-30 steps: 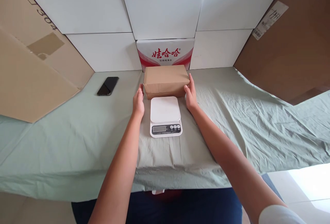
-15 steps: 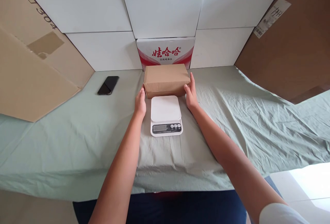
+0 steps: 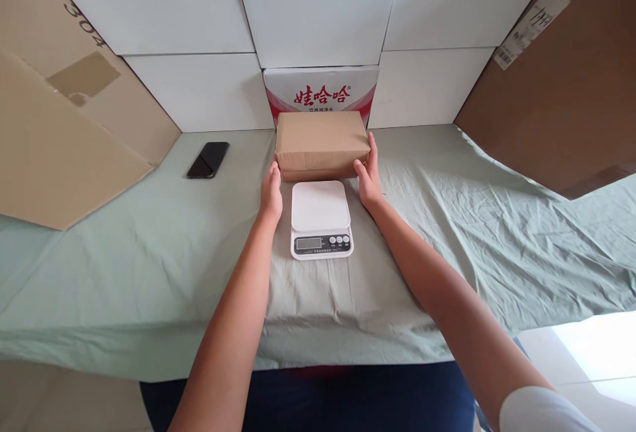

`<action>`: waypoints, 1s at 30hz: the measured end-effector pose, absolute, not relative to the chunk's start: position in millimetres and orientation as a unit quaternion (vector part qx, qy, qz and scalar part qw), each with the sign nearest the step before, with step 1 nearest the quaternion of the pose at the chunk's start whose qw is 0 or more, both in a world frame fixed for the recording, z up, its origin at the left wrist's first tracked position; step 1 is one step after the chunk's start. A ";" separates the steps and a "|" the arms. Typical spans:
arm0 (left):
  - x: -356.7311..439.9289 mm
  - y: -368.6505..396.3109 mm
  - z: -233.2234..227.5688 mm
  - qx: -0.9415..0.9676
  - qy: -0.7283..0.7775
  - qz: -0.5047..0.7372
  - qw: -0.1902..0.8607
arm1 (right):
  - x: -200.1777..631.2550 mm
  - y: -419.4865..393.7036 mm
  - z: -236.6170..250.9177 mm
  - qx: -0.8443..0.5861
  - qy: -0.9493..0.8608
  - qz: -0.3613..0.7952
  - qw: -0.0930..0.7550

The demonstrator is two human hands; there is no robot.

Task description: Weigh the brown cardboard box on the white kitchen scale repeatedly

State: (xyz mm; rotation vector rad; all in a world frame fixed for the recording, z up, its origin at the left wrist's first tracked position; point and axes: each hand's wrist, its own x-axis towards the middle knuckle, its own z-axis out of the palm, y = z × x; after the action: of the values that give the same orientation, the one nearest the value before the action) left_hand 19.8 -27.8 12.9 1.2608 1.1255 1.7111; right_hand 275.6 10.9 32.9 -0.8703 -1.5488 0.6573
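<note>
Green cloth (image 3: 223, 279) spreads across the frame's middle. At centre, left hand (image 3: 271, 192) and right hand (image 3: 369, 179) clasp a cardboard box (image 3: 322, 140) by opposite ends, fingers (image 3: 372, 147) pressing inward, presumably keeping it level; just below sits the scale (image 3: 320, 207), screen (image 3: 309, 243) facing downframe, apparently for easy reading.

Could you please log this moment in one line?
left hand: brown box, left end | right hand: box, right end | white scale: in front of box | phone: left, on cloth

Black phone (image 3: 208, 160) on green cloth (image 3: 149, 253), 2 cardboard panels (image 3: 74, 154), red-and-white carton (image 3: 322, 91)
</note>
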 end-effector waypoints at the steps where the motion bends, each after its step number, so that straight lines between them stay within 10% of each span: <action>1: 20.6 -29.1 15.0 0.494 0.435 0.663 0.356 | 275.9 10.1 34.7 -0.370 -0.666 0.274 0.587; 30: 26.9 -168.6 25.2 0.463 0.451 0.684 0.339 | 309.9 -104.5 24.3 -0.338 -0.747 0.207 0.533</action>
State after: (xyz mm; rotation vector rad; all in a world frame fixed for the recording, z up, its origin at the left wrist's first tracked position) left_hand 26.9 -168.6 25.2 1.2068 1.1744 1.7801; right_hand 309.9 -104.5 24.3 -0.8062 -1.7809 0.4934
